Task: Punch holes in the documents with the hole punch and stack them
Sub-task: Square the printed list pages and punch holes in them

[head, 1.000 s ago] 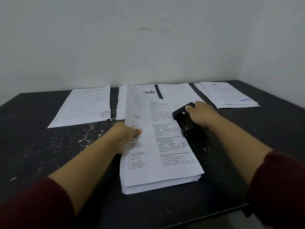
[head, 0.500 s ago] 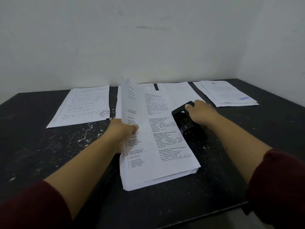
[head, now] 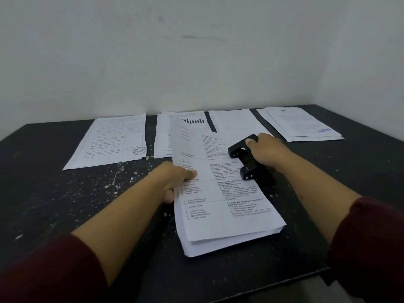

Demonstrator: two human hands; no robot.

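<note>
A printed document of several sheets lies in the middle of the black table, its near end resting on the surface. My left hand pinches its left edge, thumb on top. Its right edge sits in the mouth of a black hole punch. My right hand grips the punch from the right, thumb on its raised lever.
Along the back of the table lie more papers: a stamped sheet at the left, a sheet with a bar chart, a plain one, and a pile at the right. White walls close the back and right.
The document's far end, lifted half a second ago, has come down flatter toward the table. My right hand stays on the hole punch.
</note>
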